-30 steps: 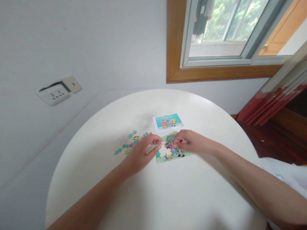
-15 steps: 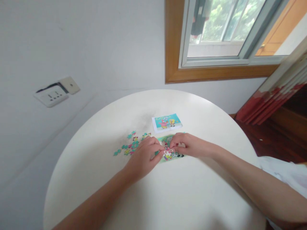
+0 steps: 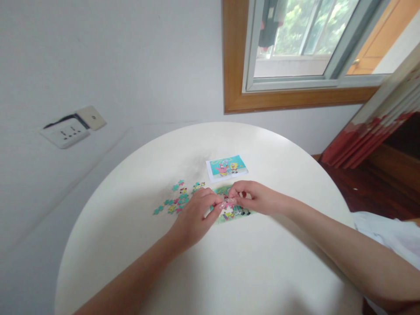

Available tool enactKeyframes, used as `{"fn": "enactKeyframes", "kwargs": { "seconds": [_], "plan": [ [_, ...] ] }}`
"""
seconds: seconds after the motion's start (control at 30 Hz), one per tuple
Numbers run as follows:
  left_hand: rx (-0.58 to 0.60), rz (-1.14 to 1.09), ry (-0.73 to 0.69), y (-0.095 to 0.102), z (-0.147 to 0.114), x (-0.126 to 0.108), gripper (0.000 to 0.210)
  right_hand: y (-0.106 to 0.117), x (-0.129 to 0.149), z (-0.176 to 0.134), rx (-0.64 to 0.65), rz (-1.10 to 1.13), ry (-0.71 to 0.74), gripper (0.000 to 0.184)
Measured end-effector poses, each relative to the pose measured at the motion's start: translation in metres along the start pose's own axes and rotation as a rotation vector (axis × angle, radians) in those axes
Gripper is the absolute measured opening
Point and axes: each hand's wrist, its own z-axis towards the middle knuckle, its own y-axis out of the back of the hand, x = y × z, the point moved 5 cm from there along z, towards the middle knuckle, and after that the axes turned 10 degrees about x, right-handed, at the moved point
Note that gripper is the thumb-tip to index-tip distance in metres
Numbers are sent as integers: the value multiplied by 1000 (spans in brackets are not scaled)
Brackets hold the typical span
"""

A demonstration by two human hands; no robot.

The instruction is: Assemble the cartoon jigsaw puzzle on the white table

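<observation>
A partly assembled jigsaw puzzle (image 3: 229, 215) with cartoon figures lies on the white table, and both my hands are over it. My left hand (image 3: 200, 212) reaches in from the left, thumb and forefinger pinched at a pink puzzle piece (image 3: 230, 204) in the middle of the picture. From the right, my right hand (image 3: 254, 197) pinches at that same small piece, its fingertips almost touching the left ones. The fingers partly cover the piece and the puzzle's upper part. Loose puzzle pieces (image 3: 171, 203), mostly teal with some pink and yellow, are scattered left of my left hand.
Behind the puzzle lies a printed reference picture (image 3: 226, 168) with a white margin. The round white table (image 3: 210, 271) stands against a wall with a power socket (image 3: 65, 132). A wood-framed window (image 3: 236, 98) is at the back right, beside a red and cream curtain (image 3: 352, 140).
Both hands stay over the same spot of the puzzle, with only slight finger shifts; the fingertips are a little closer together. The whole view has moved slightly.
</observation>
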Motion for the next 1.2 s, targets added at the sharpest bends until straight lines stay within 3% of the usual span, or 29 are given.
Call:
{"fn": "enactKeyframes", "kwargs": {
  "seconds": [0.2, 0.4, 0.53, 0.73, 0.93, 1.07, 1.2],
  "plan": [
    [52, 42, -102, -8, -1, -3, 12, -6, -7, 7, -109, 17, -24, 21],
    [-23, 29, -46, -3, -1, 2, 12, -3, -5, 7, -91, -69, 24, 36],
    [-25, 16, -45, -6, 0, 2, 13, 1, -2, 5, -148, -121, 86, 22],
    [-30, -6, -50, -12, -1, 4, 14, -2, 0, 5, -139, -177, 171, 17],
    [27, 122, -64, -5, -2, 7, 17, 0, -10, 7, -134, -296, 109, 15],
    [36, 204, -42, -2, -1, 11, 5, -3, -18, 10, -85, -449, 78, 17],
    [53, 204, -15, -8, -1, 11, 13, -6, -20, 11, -52, -510, 35, 19]
  ]
}}
